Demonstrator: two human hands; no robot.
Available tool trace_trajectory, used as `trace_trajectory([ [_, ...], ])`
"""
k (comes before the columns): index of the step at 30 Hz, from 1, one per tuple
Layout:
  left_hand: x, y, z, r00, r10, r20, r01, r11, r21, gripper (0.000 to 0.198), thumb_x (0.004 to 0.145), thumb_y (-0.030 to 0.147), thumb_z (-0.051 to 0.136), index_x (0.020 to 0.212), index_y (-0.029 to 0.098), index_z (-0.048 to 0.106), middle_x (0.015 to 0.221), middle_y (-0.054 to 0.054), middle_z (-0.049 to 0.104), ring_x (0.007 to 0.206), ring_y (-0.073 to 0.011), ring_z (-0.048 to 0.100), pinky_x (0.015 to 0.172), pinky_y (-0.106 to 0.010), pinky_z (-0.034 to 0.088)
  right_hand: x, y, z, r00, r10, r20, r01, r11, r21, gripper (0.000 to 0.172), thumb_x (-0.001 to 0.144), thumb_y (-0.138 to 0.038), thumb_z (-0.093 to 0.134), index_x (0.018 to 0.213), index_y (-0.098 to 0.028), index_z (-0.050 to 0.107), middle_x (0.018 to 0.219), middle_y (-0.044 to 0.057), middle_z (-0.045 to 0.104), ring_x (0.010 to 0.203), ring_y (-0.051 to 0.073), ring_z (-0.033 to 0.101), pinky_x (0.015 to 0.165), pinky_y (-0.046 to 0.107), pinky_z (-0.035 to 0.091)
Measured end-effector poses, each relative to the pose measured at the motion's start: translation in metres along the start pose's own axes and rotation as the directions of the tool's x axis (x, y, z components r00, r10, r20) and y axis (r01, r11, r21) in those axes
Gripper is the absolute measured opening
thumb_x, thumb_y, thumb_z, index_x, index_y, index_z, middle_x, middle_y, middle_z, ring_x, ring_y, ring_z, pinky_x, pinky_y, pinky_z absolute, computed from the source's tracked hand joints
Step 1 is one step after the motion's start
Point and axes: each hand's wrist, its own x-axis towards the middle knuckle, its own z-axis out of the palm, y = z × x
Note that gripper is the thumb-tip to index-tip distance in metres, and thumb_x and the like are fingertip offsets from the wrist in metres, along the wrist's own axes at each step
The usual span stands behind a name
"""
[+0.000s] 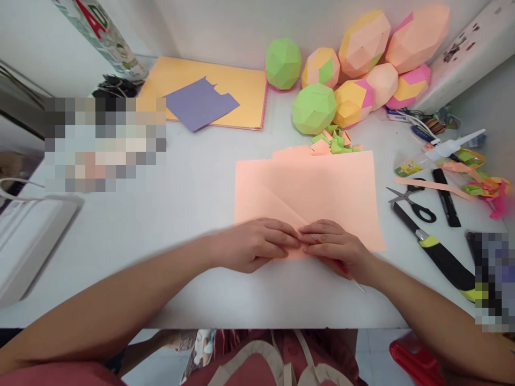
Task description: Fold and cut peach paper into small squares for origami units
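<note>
While peach paper (322, 185) stretches sideways, the left hand's (259, 246) fingers lie together, the right hand's (341, 249) seemingly round a red stick (343, 268).

Scissors (407, 199) lie right of the paper sheet (322, 187), paper balls (354, 102) behind it.

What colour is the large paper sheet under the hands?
The large paper sheet is pale peach, showing best in the head view.

sheet (330, 187): matt, smooth paper | scissor blades (398, 194): metal | tabletop (169, 187): smooth
</note>
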Motion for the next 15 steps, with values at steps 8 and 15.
trace_trajectory([
  [8,0.002,0.005,0.0,0.995,-0.013,0.103,0.001,0.993,0.114,0.031,0.086,0.005,0.041,0.104,0.016,0.064,0.119,-0.012,0.064,0.123,-0.0244,0.05,0.099,-0.04,0.046,0.003,0.001,0.002,0.999,-0.022,-0.042,0.024,0.999,0.028,0.022,0.092,-0.013,0.052,0.111,-0.02,0.061,0.108,0.01,0.07,0.115,0.022,0.057,0.094,0.044,0.046],
  [15,0.005,0.012,0.002,0.983,-0.057,0.175,0.01,0.965,0.262,0.035,0.083,0.001,0.04,0.105,0.015,0.063,0.118,-0.011,0.063,0.117,-0.0248,0.05,0.097,-0.04,0.045,-0.001,-0.022,-0.005,0.956,0.238,-0.173,-0.202,0.958,0.202,0.038,0.1,-0.039,0.032,0.112,-0.02,0.062,0.086,0.008,0.065,0.09,0.021,0.059,0.076,0.04,0.051],
])
